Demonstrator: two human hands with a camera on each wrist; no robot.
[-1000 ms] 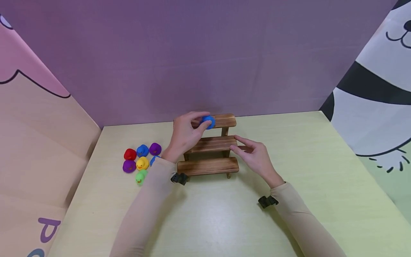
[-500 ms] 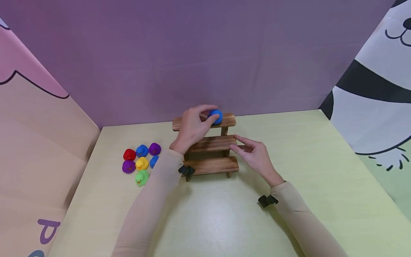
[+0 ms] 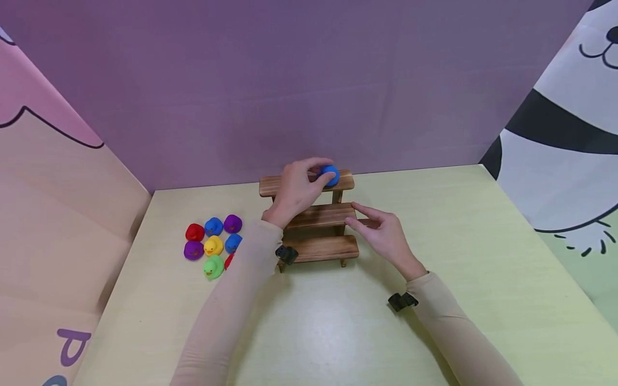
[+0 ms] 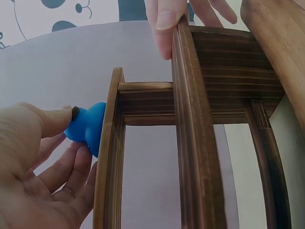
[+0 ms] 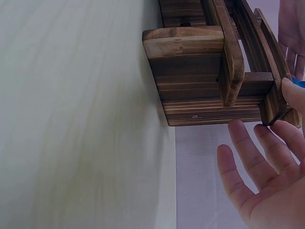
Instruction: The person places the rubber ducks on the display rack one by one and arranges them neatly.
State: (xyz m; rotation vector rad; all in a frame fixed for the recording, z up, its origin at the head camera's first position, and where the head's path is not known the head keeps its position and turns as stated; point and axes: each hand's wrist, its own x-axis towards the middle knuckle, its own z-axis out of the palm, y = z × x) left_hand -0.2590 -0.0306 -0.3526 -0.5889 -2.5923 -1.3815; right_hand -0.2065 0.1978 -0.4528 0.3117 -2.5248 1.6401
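My left hand (image 3: 296, 187) pinches a blue rubber duck (image 3: 330, 176) between thumb and fingers at the right part of the top shelf of a three-tier wooden stand (image 3: 321, 215). From the left wrist, the duck (image 4: 88, 125) sits right against the top board, the thumb at its head and the fingers curled below. My right hand (image 3: 383, 233) grips the right end of the middle shelf, thumb on the front edge and index finger at the back corner. In the right wrist view that hand's other fingers (image 5: 252, 160) spread loosely beside the stand.
Left of the stand, several rubber ducks stand grouped on the pale table (image 3: 338, 321): a red one (image 3: 195, 232), a yellow one (image 3: 213, 245), a green one (image 3: 213, 266), plus purple and blue ones. My left sleeve partly covers another red item (image 3: 229, 261). A purple backdrop (image 3: 309, 86) rises behind.
My left hand has carried the blue duck rightward along the top shelf and down against it. My right hand has kept its grip on the middle shelf.
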